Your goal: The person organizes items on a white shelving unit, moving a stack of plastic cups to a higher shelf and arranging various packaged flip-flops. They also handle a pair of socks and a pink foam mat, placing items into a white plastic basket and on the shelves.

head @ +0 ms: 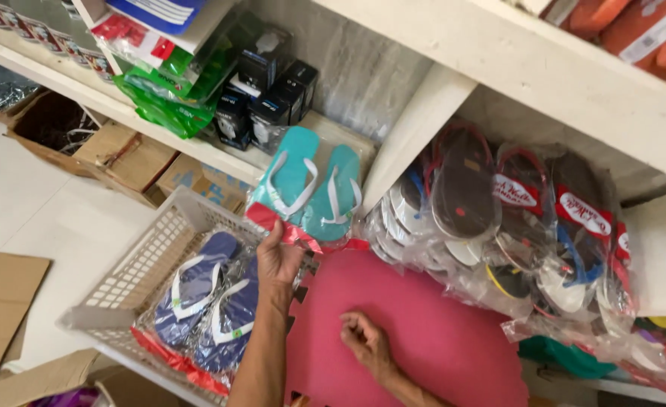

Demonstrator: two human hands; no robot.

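My left hand [276, 260] grips the red bottom edge of a clear bag with a pair of teal flip-flops [314, 188], holding it up in front of the shelf edge. My right hand [367, 343] rests on a pink foam mat [431, 332] with loosely bent fingers and holds nothing. Below my left arm stands a white plastic basket [148, 252] with a bagged pair of dark blue flip-flops [208, 301] lying in it.
Several bagged flip-flops [514, 226] stand in a row on the lower shelf to the right. Black boxes [265, 90] and green packets [167, 105] fill the white shelf [84, 94] above. Cardboard boxes [122, 154] sit on the floor at left.
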